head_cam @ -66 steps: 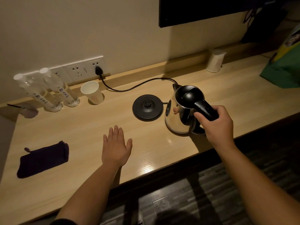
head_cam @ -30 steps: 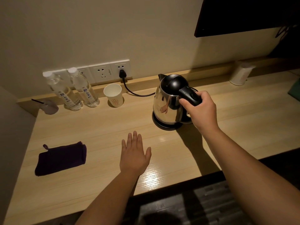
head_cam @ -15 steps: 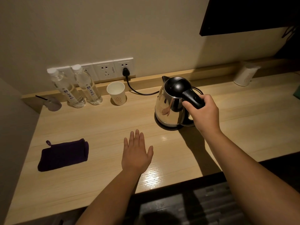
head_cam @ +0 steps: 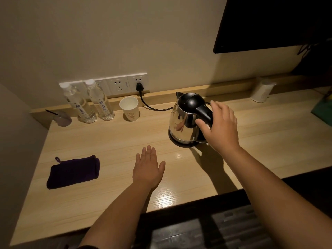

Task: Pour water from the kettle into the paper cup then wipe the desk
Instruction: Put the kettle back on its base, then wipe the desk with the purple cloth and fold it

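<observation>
Dim warm light, glare on desk point(head_cam: 172, 178), corners dark.

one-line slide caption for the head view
Right hand opening off the kettle handle, left hand flat on the desk.

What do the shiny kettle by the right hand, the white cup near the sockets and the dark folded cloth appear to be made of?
Shiny silver kettle: polished metal body, likely steel, mirroring the room; lid and handle look like glossy black plastic.
White printed cup: matte, thin-rimmed, probably paper.
Dark purple folded cloth: soft matte fabric with a small hanging loop, possibly microfibre.
</observation>
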